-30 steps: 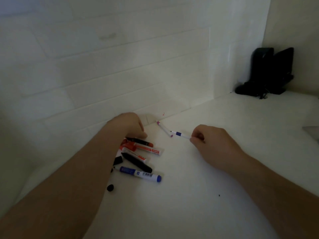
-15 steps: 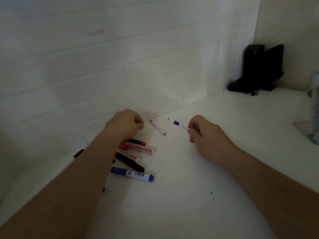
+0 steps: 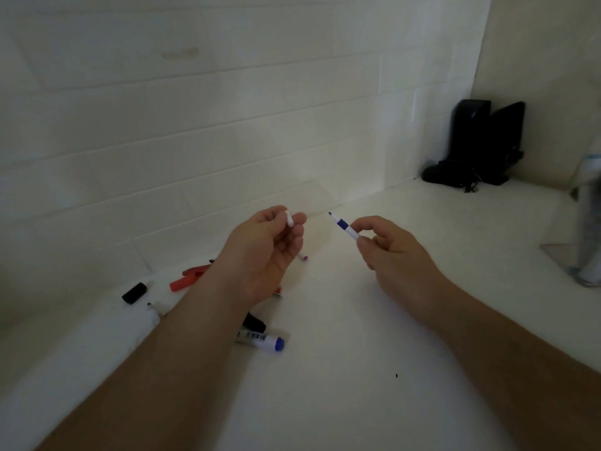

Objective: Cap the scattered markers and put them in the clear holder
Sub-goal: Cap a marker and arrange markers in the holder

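White tabletop [image 3: 341, 369] meets a white tiled wall [image 3: 227, 125] at the rear; lighting is dim. The right hand [image 3: 390, 252] pinches a thin blue-banded marker [image 3: 343, 225], uncapped, tip pointing up and left, held above the surface. The left hand [image 3: 266, 249] pinches a small white cap [image 3: 289, 219] between thumb and fingertips, apart from the marker tip. Scattered markers [image 3: 260, 338] lie beneath and beside the left forearm, with a loose black cap [image 3: 134, 292] nearby. A clear holder [image 3: 582, 255] stands at the right edge, blurred. A black device [image 3: 478, 141] occupies the far corner.
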A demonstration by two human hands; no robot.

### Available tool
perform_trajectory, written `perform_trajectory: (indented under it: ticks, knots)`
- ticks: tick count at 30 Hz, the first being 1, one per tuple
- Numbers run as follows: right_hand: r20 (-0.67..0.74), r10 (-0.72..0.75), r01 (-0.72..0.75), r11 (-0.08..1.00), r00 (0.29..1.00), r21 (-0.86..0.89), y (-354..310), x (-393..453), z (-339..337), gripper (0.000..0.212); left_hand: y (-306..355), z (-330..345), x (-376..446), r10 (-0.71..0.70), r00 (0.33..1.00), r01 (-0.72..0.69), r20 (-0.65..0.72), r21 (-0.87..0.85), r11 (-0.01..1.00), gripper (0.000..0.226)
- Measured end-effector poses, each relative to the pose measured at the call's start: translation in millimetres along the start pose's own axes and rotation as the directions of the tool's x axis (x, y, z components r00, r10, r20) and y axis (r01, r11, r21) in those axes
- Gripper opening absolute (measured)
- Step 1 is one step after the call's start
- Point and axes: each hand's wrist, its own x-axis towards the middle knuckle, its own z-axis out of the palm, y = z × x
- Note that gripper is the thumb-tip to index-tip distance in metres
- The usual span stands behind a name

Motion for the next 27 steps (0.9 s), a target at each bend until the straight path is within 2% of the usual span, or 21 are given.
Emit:
perform_trajectory:
  ticks: [2,4,10,16,21,25,27]
  knots:
    - [0.007,-0.001,0.001,1.000,1.000,-0.001,0.2,-0.8,-0.6,0.020,1.0,1.2,-1.6,-0.092,0.995,0.095,0.030,-0.123,0.988,0.010]
    - [0.017,-0.002,0.002,1.000,1.000,-0.002,0.0,-1.9,-1.2,0.020,1.2,1.9,-1.2,-0.127,0.991,0.133,0.043,-0.172,0.976,0.013]
    - [0.009,0.005,-0.005,0.999,1.000,0.040,-2.2,-4.2,-1.3,0.024,-0.7,2.2,-1.9,-0.127,0.992,0.124,-0.005,-0.170,0.978,0.009]
    - [0.001,-0.018,0.018,0.999,1.000,0.036,-8.5,-8.7,-1.5,0.014,-6.9,-2.4,0.8,0.066,0.997,-0.061,-0.038,0.114,0.992,0.020]
    - [-0.117,-0.114,0.098,0.986,0.987,-0.134,-17.3,-14.0,-2.1,0.003,-8.9,-1.0,-1.7,0.115,0.992,-0.122,0.048,0.207,0.971,0.018]
    - [-0.188,-0.313,0.217,0.889,0.931,-0.403,-26.2,-17.0,-6.0,0.009,-12.4,3.5,-5.6,0.146,0.985,-0.165,0.089,0.270,0.949,0.024]
    - [-0.197,-0.376,0.257,0.855,0.906,-0.450,-28.7,-17.0,-6.6,0.009,-13.6,3.7,-6.4,0.161,0.981,-0.186,0.107,0.297,0.937,0.026]
